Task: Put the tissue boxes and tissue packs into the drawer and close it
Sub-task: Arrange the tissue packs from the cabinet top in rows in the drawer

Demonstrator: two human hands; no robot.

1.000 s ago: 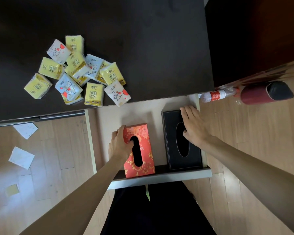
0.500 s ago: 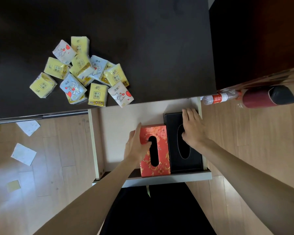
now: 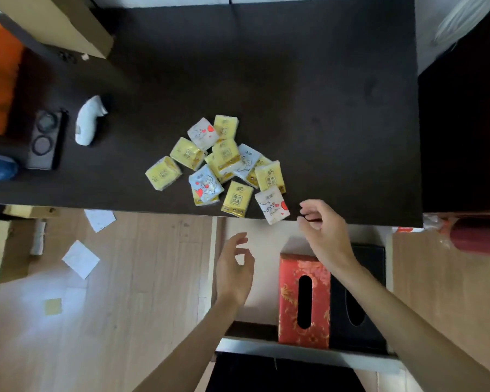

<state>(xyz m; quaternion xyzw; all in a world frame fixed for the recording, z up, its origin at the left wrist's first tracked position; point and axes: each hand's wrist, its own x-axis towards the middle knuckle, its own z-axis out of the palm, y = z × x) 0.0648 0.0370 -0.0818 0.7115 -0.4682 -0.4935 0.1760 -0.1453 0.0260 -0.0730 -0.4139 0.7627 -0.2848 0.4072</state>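
With the red tissue box point(image 3: 304, 299) and black tissue box point(image 3: 359, 306) packed side by side against the open drawer's point(image 3: 306, 354) right wall, freeing its left half, both empty, loosely curled hands, left hand point(image 3: 235, 271) and right hand point(image 3: 324, 236), reach toward the tissue packs point(image 3: 221, 165) heaped near the desk's point(image 3: 294, 80) front edge.

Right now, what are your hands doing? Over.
Left hand, right hand: both empty, open. Red tissue box and black tissue box in drawer. Tissue packs on desk, nothing blocking.
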